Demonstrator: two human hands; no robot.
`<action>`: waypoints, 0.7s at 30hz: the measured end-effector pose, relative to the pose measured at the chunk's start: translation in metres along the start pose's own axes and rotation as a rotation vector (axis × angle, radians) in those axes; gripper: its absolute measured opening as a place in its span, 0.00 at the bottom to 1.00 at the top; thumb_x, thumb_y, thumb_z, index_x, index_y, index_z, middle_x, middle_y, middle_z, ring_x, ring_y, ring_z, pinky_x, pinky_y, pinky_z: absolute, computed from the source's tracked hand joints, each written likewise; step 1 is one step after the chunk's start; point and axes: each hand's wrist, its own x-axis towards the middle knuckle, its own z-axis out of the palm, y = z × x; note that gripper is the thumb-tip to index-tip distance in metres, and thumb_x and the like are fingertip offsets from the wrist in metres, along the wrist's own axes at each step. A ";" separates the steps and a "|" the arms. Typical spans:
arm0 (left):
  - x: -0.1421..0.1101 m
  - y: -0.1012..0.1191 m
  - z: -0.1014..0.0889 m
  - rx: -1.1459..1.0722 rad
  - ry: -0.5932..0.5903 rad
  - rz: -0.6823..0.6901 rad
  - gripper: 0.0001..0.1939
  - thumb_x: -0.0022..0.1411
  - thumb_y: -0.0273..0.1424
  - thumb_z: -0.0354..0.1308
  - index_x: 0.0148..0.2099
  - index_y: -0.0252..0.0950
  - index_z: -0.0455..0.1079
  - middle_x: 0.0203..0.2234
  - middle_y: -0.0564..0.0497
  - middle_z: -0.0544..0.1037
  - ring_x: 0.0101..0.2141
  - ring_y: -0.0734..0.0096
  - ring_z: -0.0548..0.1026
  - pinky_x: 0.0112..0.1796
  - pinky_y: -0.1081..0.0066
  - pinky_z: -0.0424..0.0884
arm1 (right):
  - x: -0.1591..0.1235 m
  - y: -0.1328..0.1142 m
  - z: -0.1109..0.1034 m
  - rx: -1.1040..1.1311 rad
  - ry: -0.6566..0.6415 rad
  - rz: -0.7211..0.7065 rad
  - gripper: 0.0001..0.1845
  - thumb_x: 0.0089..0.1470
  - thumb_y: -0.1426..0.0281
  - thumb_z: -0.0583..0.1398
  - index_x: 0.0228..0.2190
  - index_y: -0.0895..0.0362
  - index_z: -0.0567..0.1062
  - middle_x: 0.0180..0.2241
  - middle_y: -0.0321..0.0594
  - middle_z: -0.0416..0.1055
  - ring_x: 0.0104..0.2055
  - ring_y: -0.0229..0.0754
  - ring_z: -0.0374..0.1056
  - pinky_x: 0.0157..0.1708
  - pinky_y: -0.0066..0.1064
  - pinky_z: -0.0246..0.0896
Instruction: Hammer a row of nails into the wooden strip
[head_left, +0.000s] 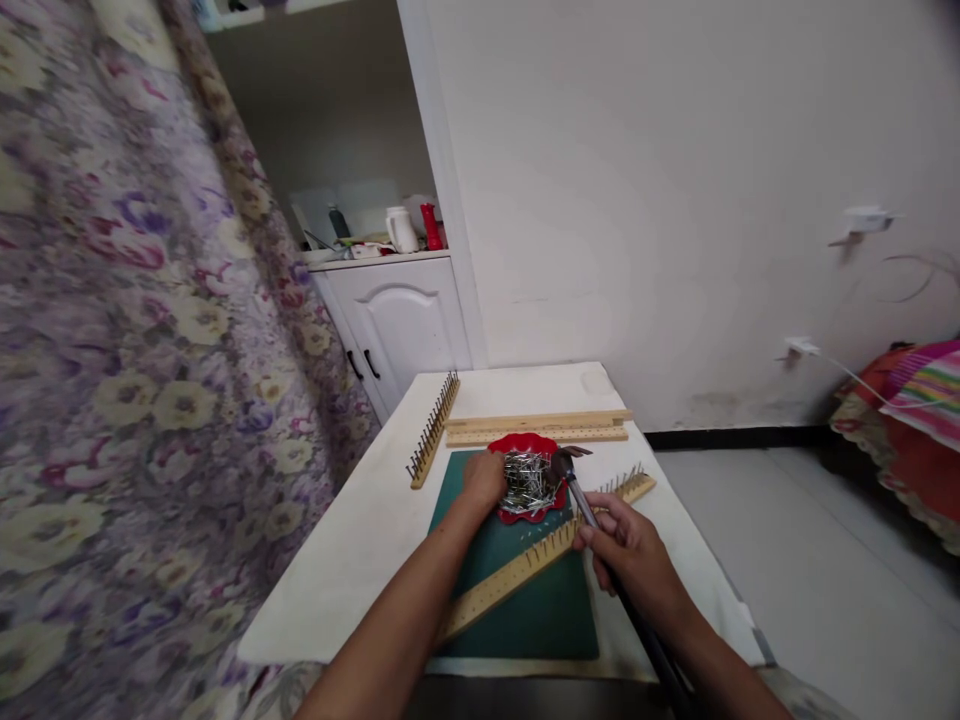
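Note:
My right hand [626,545] is wrapped around the shaft of a hammer [585,500]. Its dark metal head sits over the right side of a red scalloped dish [517,440], and its black grip runs back under my forearm. Silver nails [529,480] fill the dish. At the dish's left edge, my left hand [486,478] is curled by the nails; its fingertips are hidden, so I cannot see what they hold. A wooden strip [499,590] lies slanted across a green mat [469,545], nails standing along its right part and bare holes along its left.
Another strip [435,430] full of upright nails lies at the table's left. Behind the dish rest wooden strips [536,432] with holes. The white-covered table [352,570] meets the wall; a floral curtain [187,400] hangs left, beside a white cabinet [405,315].

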 end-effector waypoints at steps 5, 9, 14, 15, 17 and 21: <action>-0.013 -0.005 0.001 -0.014 0.064 0.084 0.12 0.53 0.21 0.51 0.38 0.35 0.71 0.37 0.45 0.77 0.40 0.61 0.72 0.40 0.69 0.64 | 0.001 0.001 -0.001 0.000 -0.001 -0.006 0.18 0.49 0.64 0.61 0.42 0.58 0.67 0.23 0.30 0.70 0.11 0.27 0.56 0.10 0.19 0.47; -0.027 0.000 0.006 -0.042 0.104 0.146 0.11 0.52 0.19 0.51 0.36 0.35 0.71 0.36 0.47 0.76 0.39 0.65 0.72 0.39 0.71 0.63 | 0.002 0.006 -0.002 -0.023 -0.011 -0.010 0.17 0.50 0.66 0.60 0.42 0.57 0.67 0.23 0.30 0.70 0.10 0.28 0.57 0.09 0.20 0.46; -0.037 0.007 0.015 -0.125 0.124 0.218 0.09 0.50 0.19 0.55 0.34 0.35 0.70 0.36 0.49 0.74 0.38 0.68 0.71 0.36 0.73 0.62 | 0.007 0.014 -0.002 -0.056 -0.009 -0.025 0.15 0.50 0.67 0.59 0.41 0.57 0.67 0.22 0.29 0.70 0.10 0.28 0.57 0.09 0.20 0.47; -0.037 0.007 0.016 -0.146 0.126 0.220 0.09 0.50 0.19 0.56 0.34 0.35 0.70 0.36 0.49 0.74 0.37 0.69 0.71 0.36 0.73 0.62 | 0.007 0.015 -0.001 -0.057 -0.005 -0.025 0.15 0.50 0.67 0.59 0.41 0.57 0.67 0.22 0.29 0.70 0.10 0.28 0.56 0.09 0.20 0.47; -0.037 0.005 0.017 -0.162 0.124 0.209 0.08 0.50 0.21 0.57 0.34 0.35 0.70 0.35 0.50 0.74 0.37 0.69 0.71 0.35 0.74 0.61 | 0.009 0.017 0.000 -0.061 0.001 -0.026 0.14 0.50 0.68 0.59 0.40 0.57 0.67 0.22 0.30 0.70 0.10 0.28 0.57 0.09 0.20 0.47; -0.035 -0.001 0.018 -0.134 0.110 0.215 0.07 0.52 0.24 0.57 0.35 0.37 0.71 0.33 0.51 0.75 0.36 0.68 0.71 0.34 0.73 0.60 | 0.011 0.019 0.003 -0.075 0.007 -0.033 0.13 0.50 0.68 0.59 0.40 0.57 0.68 0.23 0.30 0.71 0.10 0.27 0.57 0.10 0.20 0.47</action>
